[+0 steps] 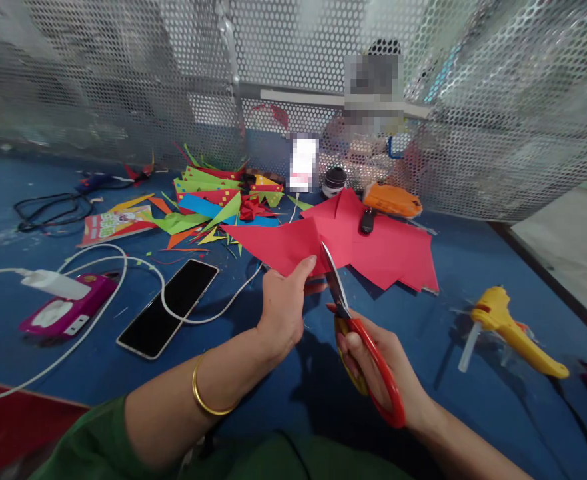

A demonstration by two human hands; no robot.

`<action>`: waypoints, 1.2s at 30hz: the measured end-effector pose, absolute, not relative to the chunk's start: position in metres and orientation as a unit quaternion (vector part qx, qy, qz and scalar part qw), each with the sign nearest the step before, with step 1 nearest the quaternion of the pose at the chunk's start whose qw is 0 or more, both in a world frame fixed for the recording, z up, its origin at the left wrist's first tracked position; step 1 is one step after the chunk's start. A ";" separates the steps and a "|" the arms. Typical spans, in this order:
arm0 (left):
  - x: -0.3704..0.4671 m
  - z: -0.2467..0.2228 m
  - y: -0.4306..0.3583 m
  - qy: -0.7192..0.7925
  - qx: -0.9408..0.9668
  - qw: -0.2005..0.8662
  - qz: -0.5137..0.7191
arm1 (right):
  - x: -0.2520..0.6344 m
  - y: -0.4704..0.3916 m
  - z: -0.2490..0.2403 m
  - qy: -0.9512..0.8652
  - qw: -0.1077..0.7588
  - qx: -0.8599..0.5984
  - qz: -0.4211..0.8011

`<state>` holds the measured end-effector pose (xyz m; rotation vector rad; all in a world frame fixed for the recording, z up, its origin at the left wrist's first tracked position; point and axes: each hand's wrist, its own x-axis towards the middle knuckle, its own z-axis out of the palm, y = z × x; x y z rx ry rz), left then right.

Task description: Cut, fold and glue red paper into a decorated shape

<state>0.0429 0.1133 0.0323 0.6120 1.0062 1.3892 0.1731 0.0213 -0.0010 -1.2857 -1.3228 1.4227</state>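
Held between thumb and fingers of my left hand [286, 297] is a sheet of red paper [278, 243], its pointed end reaching to the left. My right hand [373, 353] grips scissors [343, 310] with a red and a yellow handle loop. The blades point up and away, at the right edge of the held paper. I cannot tell how far apart the blades are. Just beyond lie more red paper sheets [383, 253], partly overlapping.
Cut paper scraps [208, 207] lie at the back left. A phone [168, 310] with a white cable and a purple power strip [68, 307] are left. A yellow glue gun [513, 327] is right. A lit phone [303, 163] leans against perforated metal mesh [293, 47]; a person shows behind it.
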 end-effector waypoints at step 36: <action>0.039 0.035 0.114 0.420 0.287 0.642 0.574 | 0.180 0.026 -0.002 -0.561 0.395 -0.539 0.489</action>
